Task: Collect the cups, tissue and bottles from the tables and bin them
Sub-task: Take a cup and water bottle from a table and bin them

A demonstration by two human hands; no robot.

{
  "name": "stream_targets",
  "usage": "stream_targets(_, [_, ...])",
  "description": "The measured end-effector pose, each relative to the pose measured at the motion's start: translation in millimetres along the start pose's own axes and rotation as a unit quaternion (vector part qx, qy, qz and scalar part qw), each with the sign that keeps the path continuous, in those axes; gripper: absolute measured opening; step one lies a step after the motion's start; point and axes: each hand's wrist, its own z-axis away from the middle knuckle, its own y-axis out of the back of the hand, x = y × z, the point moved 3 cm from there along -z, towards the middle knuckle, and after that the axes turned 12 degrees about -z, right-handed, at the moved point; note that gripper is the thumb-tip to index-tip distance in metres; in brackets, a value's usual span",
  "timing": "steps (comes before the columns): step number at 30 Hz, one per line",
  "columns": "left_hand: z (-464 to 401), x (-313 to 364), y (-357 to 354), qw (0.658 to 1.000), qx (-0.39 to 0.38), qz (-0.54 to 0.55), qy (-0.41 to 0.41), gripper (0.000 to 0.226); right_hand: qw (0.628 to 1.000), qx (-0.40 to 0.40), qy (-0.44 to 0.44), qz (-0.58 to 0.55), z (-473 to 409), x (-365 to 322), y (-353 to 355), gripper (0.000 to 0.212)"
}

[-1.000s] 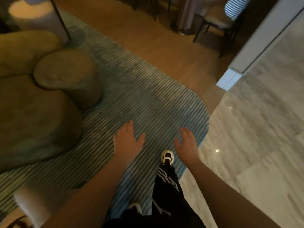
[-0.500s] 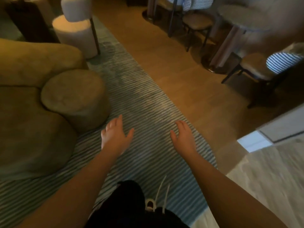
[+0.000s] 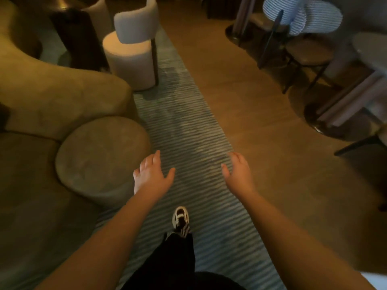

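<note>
Both hands out in front over the striped rug (image 3: 184, 126), palms down, fingers loosely spread, nothing held: left hand (image 3: 150, 174) just beside the round olive pouf (image 3: 100, 155), right hand (image 3: 238, 172) near the rug's edge by the wood floor (image 3: 261, 101). No cups, tissue or bottles visible. White round-seat chair (image 3: 129, 49) ahead left, counter (image 3: 370, 49) with striped-back chairs (image 3: 303, 15) at right. One sneaker (image 3: 180, 218) on the rug.

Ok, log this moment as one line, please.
phase: walking along rug | left hand: open, empty | right hand: open, empty | cups, tissue, bottles: none visible
</note>
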Motion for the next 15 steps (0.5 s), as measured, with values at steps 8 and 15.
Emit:
stream_targets(8, [-226.9,34.4,49.5,1.0,0.017,0.0,0.019,0.074,1.0,-0.029,0.006,-0.006,-231.1,-39.1,36.7,0.046])
stream_targets(15, [-407.6,63.3,54.7,0.999,0.015,0.0,0.032,0.075,0.999,-0.036,0.02,-0.004,-421.7,-39.0,36.3,0.048])
